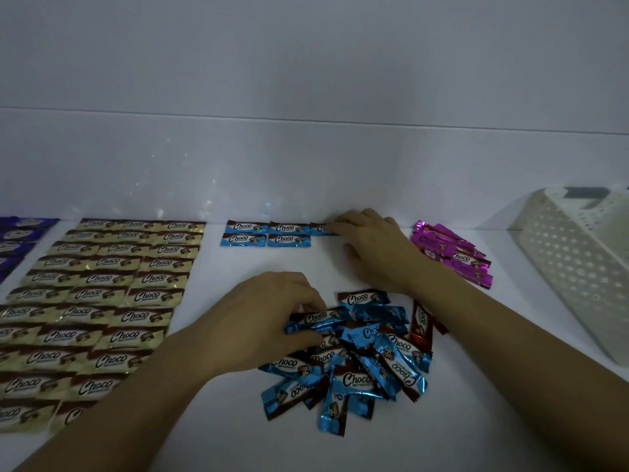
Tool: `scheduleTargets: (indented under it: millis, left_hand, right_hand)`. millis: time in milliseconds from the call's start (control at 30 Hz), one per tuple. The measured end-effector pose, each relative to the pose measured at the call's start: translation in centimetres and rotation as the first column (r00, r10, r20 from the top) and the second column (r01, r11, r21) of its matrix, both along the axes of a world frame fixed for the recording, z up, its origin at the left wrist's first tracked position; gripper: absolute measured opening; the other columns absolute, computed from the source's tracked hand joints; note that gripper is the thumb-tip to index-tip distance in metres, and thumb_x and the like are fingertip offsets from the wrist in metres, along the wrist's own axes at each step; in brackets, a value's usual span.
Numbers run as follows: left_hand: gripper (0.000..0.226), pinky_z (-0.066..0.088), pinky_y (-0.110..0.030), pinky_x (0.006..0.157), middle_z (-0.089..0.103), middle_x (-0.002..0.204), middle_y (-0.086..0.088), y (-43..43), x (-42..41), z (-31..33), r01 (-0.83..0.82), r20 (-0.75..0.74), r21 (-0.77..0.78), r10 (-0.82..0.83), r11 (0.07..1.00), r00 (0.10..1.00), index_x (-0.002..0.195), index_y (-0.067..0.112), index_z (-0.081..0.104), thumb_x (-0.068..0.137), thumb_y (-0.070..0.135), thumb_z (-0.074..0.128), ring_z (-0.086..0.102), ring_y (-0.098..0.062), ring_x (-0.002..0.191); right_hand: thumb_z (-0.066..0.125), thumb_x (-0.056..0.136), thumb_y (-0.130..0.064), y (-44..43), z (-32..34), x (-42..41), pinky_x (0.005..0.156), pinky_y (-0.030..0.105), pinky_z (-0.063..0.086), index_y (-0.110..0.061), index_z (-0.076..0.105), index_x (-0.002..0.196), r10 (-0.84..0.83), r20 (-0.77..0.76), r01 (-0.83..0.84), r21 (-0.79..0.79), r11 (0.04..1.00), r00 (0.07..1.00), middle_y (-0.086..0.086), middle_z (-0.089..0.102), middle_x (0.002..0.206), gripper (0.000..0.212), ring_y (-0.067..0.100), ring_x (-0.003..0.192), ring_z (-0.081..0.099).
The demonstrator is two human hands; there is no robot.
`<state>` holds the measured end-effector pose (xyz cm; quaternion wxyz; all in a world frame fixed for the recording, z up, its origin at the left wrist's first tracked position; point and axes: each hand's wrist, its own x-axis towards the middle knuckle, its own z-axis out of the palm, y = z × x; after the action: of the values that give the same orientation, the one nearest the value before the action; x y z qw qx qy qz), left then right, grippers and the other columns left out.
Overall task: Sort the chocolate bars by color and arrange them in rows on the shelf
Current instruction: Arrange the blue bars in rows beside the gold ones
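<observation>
Five blue bars [265, 233] had been laid in two short rows at the back of the shelf [221, 437], just left of the right hand [371, 247]. The end bar [319, 228] of the back row was pressed flat under that hand's stretched fingertips, with nothing clasped. The left hand [269, 318] was curled onto the near heap [357, 369], and a single wrapped bar [315, 317] at the heap's top edge was pinched between its fingers and thumb.

Further left of the left hand, the gold bars [102, 294] were set out in a full block three across, and beyond them the purple bars [17, 240] were lined up. The blue colour was judged barely begun, since most of the blue stock lay tumbled between the two forearms. A red bar [422, 321] was caught at the heap's side nearest the right forearm. The pink bars [452, 257] just right of the right hand were left unsorted in a loose stack. A basket [578, 267] was stood well to the right of both hands.

The wrappers were seen as thin, glossy, crinkled foil with crimped ends, and each bar was small, flat and oblong. The basket was of pale plastic pierced with small holes, and the shelf was smooth and white.
</observation>
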<state>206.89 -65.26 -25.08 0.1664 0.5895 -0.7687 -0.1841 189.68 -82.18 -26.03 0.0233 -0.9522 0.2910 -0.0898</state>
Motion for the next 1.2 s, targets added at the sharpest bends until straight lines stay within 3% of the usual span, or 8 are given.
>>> scheduleTargets:
  millis: [100,167,300,467,600,767,900,1200]
  left_hand:
    - [0.03,0.052,-0.026,0.08,0.06,0.1,0.021,0.1,0.0,-0.1,-0.004,-0.019,-0.028,0.004,1.0,1.0,0.114,0.035,0.069,0.086,0.045,0.07,0.057,0.001,0.092]
    - [0.029,0.052,-0.025,0.081,0.062,0.099,0.02,0.1,0.0,-0.2,-0.017,-0.033,-0.038,0.015,0.999,0.999,0.114,0.034,0.069,0.086,0.042,0.072,0.057,0.001,0.092]
    - [0.024,0.052,-0.025,0.078,0.061,0.095,0.02,0.2,0.1,-0.3,-0.051,-0.105,-0.053,0.045,0.997,0.993,0.104,0.032,0.07,0.082,0.036,0.077,0.057,0.0,0.09]
    - [0.018,0.052,-0.029,0.077,0.061,0.093,0.019,0.3,0.6,-0.2,-0.09,-0.146,-0.069,0.079,0.994,0.986,0.094,0.033,0.069,0.08,0.03,0.08,0.058,-0.004,0.09]
    - [0.018,0.046,-0.026,0.08,0.058,0.093,0.021,0.1,1.5,-0.3,-0.149,-0.082,-0.125,0.14,0.981,0.987,0.093,0.035,0.066,0.081,0.03,0.078,0.052,-0.003,0.092]
    - [0.017,0.051,-0.036,0.08,0.06,0.095,0.017,-0.5,3.1,-1.0,-0.244,0.064,-0.225,0.264,0.943,0.962,0.092,0.034,0.067,0.081,0.027,0.077,0.053,-0.007,0.092]
    - [0.017,0.053,-0.042,0.077,0.062,0.096,0.012,-0.6,3.9,-1.2,-0.277,0.115,-0.247,0.312,0.929,0.943,0.09,0.031,0.069,0.079,0.023,0.079,0.056,-0.013,0.092]
    - [0.017,0.054,-0.037,0.076,0.062,0.102,0.011,-0.5,4.2,-1.5,-0.255,0.112,-0.226,0.286,0.94,0.952,0.098,0.027,0.071,0.084,0.019,0.074,0.059,-0.011,0.093]
  right_hand:
    - [0.057,0.096,-0.02,1.3,1.7,-1.3,0.088,0.034,0.045,-0.024,0.061,0.127,0.061,0.062,-0.065,0.061,0.996,0.996,-0.007,0.061,0.12,0.032,0.013,0.106,0.051]
    - [0.06,0.097,-0.027,2.2,3.0,-2.8,0.085,0.021,0.042,-0.03,0.064,0.118,0.118,0.009,-0.118,0.185,0.976,0.993,-0.017,0.062,0.107,0.022,0.002,0.096,0.05]
    - [0.067,0.092,-0.036,2.9,4.0,-5.1,0.083,0.013,0.043,-0.035,0.066,0.11,0.145,-0.08,-0.111,0.328,0.938,0.986,-0.022,0.061,0.105,0.018,-0.004,0.096,0.053]
    - [0.072,0.089,-0.031,3.1,2.5,-5.2,0.078,0.019,0.051,-0.032,0.071,0.101,0.098,0.005,-0.094,0.349,0.932,0.995,-0.02,0.065,0.097,0.012,-0.001,0.089,0.06]
    - [0.072,0.09,-0.028,3.0,1.5,-4.6,0.077,0.022,0.053,-0.03,0.075,0.097,0.082,0.069,-0.1,0.324,0.941,0.994,-0.02,0.063,0.094,0.009,0.0,0.084,0.06]
    - [0.068,0.093,-0.028,2.8,0.7,-2.6,0.076,0.026,0.052,-0.026,0.077,0.106,0.014,0.103,-0.032,0.166,0.986,0.995,-0.007,0.066,0.097,0.016,0.007,0.083,0.058]
    - [0.063,0.095,-0.023,2.3,0.8,-1.2,0.08,0.03,0.053,-0.024,0.074,0.115,0.027,0.068,-0.035,0.126,0.991,0.997,-0.002,0.066,0.101,0.023,0.013,0.085,0.061]
    - [0.061,0.095,-0.012,0.4,-0.3,1.2,0.085,0.039,0.054,-0.015,0.077,0.109,-0.057,0.128,0.05,0.055,0.997,0.99,0.008,0.071,0.102,0.022,0.025,0.088,0.065]
